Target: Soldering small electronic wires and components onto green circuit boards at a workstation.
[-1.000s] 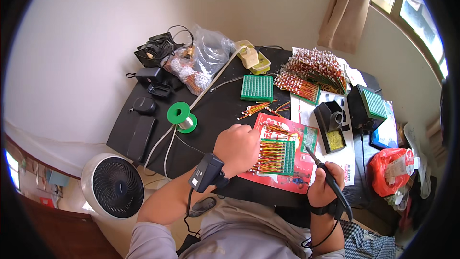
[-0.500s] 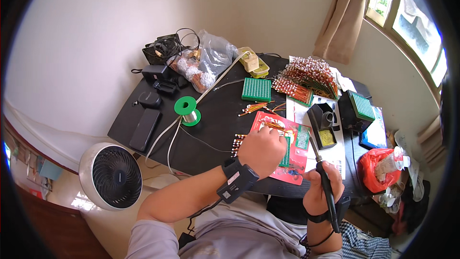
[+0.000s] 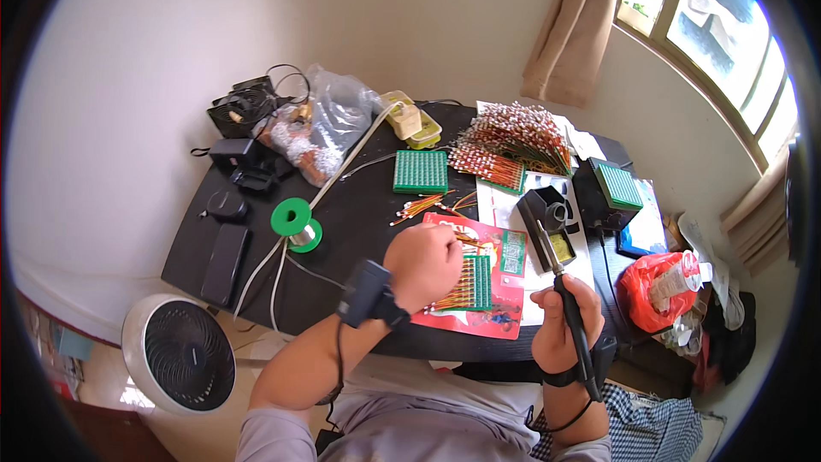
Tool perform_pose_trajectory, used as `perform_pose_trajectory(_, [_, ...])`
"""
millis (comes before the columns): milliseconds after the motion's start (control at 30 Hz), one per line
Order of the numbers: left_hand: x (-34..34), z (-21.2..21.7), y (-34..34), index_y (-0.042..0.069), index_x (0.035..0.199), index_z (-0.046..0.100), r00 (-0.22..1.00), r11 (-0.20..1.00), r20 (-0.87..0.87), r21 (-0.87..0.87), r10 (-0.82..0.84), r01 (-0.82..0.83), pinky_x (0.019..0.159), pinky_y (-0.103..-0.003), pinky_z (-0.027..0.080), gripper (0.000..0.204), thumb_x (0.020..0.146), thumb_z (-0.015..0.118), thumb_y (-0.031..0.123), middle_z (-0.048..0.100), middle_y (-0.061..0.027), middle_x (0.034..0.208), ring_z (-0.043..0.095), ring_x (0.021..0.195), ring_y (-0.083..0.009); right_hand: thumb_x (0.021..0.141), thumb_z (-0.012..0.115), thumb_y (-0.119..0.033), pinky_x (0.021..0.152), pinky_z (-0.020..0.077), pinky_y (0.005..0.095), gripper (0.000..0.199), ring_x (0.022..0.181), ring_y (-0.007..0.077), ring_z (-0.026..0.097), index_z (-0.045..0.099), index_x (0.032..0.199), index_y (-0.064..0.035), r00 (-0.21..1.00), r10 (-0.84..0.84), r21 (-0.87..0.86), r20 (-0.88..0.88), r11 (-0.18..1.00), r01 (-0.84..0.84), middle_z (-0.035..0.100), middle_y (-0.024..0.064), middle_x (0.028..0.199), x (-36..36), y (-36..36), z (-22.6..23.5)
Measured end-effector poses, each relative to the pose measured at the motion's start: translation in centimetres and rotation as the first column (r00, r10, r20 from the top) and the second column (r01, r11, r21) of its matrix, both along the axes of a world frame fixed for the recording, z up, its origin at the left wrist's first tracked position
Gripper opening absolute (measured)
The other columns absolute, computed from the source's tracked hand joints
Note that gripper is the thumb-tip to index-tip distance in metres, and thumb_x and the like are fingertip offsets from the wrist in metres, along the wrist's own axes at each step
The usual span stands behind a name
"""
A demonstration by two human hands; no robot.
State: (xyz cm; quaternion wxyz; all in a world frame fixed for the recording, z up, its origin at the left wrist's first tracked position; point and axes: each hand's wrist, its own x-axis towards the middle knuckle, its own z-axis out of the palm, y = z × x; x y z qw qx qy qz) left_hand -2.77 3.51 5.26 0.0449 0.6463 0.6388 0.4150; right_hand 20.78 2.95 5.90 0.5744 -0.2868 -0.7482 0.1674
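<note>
The right hand [image 3: 560, 325] was closed around a soldering iron [image 3: 564, 299], its tip raised toward twelve o'clock. The left hand [image 3: 425, 265], which had shifted toward the body, was curled on the green board [image 3: 473, 284] on the red sheet [image 3: 500, 308] at the bench [image 3: 359, 205] edge. A solder spool [image 3: 295, 224] lay at ten o'clock.

Short grey sleeves; bare forearms; black boxy device with cable strapped on left wrist [image 3: 369, 293]; black band on right wrist [image 3: 560, 374]
</note>
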Motion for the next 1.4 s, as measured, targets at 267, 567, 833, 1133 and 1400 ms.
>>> perform_pose_trajectory(267, [-2.7, -0.9, 2.5, -0.002, 0.082, 0.071, 0.892, 0.970, 0.449, -0.184, -0.058, 0.156, 0.056, -0.032, 0.049, 0.015, 0.091, 0.069, 0.010, 0.068, -0.0126, 0.067, 0.065, 0.058, -0.0178, 0.093, 0.074, -0.004, 0.071, 0.0564, 0.0325, 0.027, 0.075, 0.0271, 0.072, 0.063, 0.117, 0.0028, 0.968, -0.214, 0.013, 0.135, 0.977, 0.214, 0.071, 0.0160, 0.087, 2.0, 6.3, -2.5])
perform_pose_trajectory(567, [-3.4, -4.0, 2.6, 0.000, 0.087, 0.070, 0.939, 0.995, 0.332, -0.020, -0.087, 0.099, 0.056, -0.033, 0.050, 0.007, 0.090, 0.071, 0.005, 0.064, -0.0110, 0.072, 0.065, 0.061, -0.0227, 0.102, 0.060, -0.007, 0.072, 0.0568, 0.0320, 0.029, 0.076, 0.0207, 0.070, 0.056, 0.129, 0.0046, 0.927, -0.342, -0.075, 0.152, 0.932, 0.356, 0.071, 0.0153, 0.088, 3.2, 7.5, -5.3])
perform_pose_trajectory(833, [-4.2, -4.7, 3.1, 0.002, 0.083, 0.069, 0.948, 0.998, 0.313, -0.002, -0.062, 0.066, 0.059, -0.038, 0.050, 0.008, 0.090, 0.070, 0.007, 0.066, -0.0119, 0.074, 0.063, 0.064, -0.0282, 0.104, 0.053, -0.005, 0.074, 0.0545, 0.0310, 0.030, 0.079, 0.0194, 0.065, 0.055, 0.132, 0.0046, 0.953, -0.264, -0.026, 0.149, 0.962, 0.271, 0.067, 0.0152, 0.092, 3.0, 7.3, -5.8])
perform_pose_trajectory(1133, [-3.4, -4.7, 2.5, 0.003, 0.084, 0.069, 0.949, 0.994, 0.296, 0.040, -0.111, 0.103, 0.057, -0.036, 0.049, 0.007, 0.089, 0.071, 0.007, 0.064, -0.0104, 0.072, 0.062, 0.061, -0.0254, 0.103, 0.055, -0.005, 0.074, 0.0558, 0.0310, 0.029, 0.078, 0.0194, 0.065, 0.055, 0.131, 0.0049, 0.945, -0.298, -0.009, 0.132, 0.953, 0.302, 0.067, 0.0151, 0.091, 2.5, 6.7, -6.1])
perform_pose_trajectory(1400, [-3.1, -4.3, 2.5, -0.001, 0.086, 0.071, 0.958, 0.997, 0.278, 0.019, -0.074, 0.071, 0.053, -0.030, 0.046, 0.004, 0.089, 0.072, 0.002, 0.065, -0.0089, 0.072, 0.060, 0.058, -0.0159, 0.100, 0.062, -0.003, 0.073, 0.0556, 0.0288, 0.029, 0.077, 0.0191, 0.069, 0.056, 0.127, 0.0045, 0.976, -0.193, -0.047, 0.099, 0.979, 0.198, 0.068, 0.0140, 0.088, 1.9, 6.4, -5.5])
